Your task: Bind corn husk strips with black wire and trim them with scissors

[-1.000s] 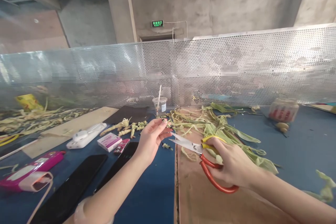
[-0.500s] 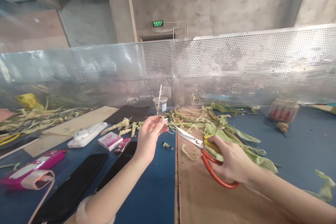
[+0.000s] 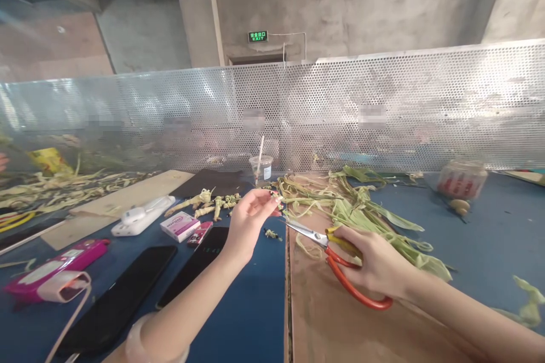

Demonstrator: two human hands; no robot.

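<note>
Our left hand (image 3: pixel 249 221) pinches a small plant scrap (image 3: pixel 276 199) between thumb and fingers, raised above the blue tabletop (image 3: pixel 489 244). Our right hand (image 3: pixel 377 266) has its fingers clenched through the handles of the scissors (image 3: pixel 326 243). The blades point toward the scrap, just beside the green leaves (image 3: pixel 366 212).

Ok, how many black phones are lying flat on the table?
2. The larger phone lies front left, beside the pink case; the smaller phone lies just right of it, near the left hand. Others may be hidden out of frame.
</note>
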